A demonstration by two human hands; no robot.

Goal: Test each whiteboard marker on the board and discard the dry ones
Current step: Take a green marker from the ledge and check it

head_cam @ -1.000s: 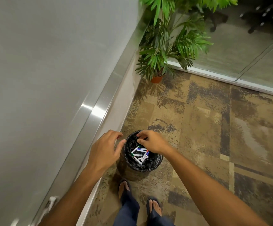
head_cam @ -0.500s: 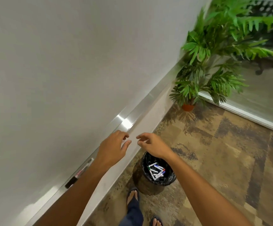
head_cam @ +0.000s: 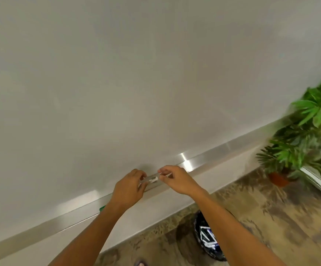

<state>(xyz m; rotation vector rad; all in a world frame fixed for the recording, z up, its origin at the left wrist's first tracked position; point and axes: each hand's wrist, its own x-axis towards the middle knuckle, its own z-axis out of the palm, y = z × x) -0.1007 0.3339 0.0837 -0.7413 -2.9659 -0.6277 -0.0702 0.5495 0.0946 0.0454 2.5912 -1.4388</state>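
A white-barrelled marker (head_cam: 152, 179) lies along the metal tray (head_cam: 213, 154) under the whiteboard (head_cam: 136, 83). My left hand (head_cam: 129, 189) curls its fingers and thumb round the marker's left part. My right hand (head_cam: 176, 181) hovers at the marker's right end, with finger and thumb loosely bent and a small gap between them. Whether they touch the marker is unclear. A green marker end (head_cam: 102, 208) peeks out on the tray behind my left forearm. Below, a black-lined bin (head_cam: 197, 227) holds several discarded markers (head_cam: 207, 240).
A potted palm (head_cam: 297, 150) in an orange pot stands on the patterned carpet (head_cam: 270, 217) at the right. A toe of my sandalled foot (head_cam: 140, 263) shows at the bottom edge. The bin sits partly behind my right forearm.
My view swung up from the bin to the board. Both hands rose from the bin to the tray, and my left hand closed round a marker lying there.
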